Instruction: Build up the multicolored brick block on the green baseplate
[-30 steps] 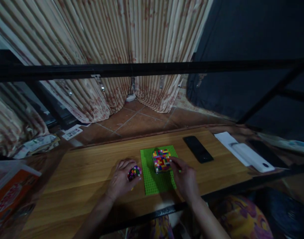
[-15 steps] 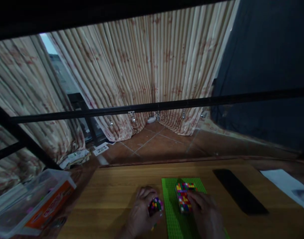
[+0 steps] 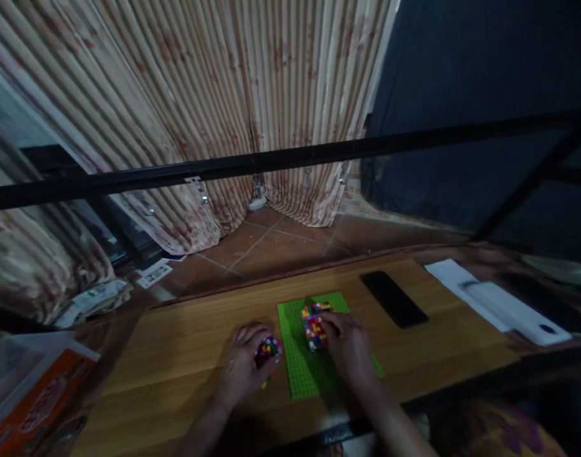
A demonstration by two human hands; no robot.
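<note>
Curling round small bricks [image 3: 270, 347], the left hand [image 3: 242, 368] risked spilling them if it slackened. Right hand [image 3: 351, 348] pinched narrow at the brick block [image 3: 313, 328] on the green baseplate [image 3: 302, 376]; too dim to tell whether it held anything. Crooked pressing could have loosened that block.

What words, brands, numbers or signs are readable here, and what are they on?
None can be read with certainty.
Orange label on the clear plastic tub: large white lettering, too blurred to read.
White paper on the floor: dark printed marks, too small to read.
Green baseplate and black phone: no lettering visible.
</note>
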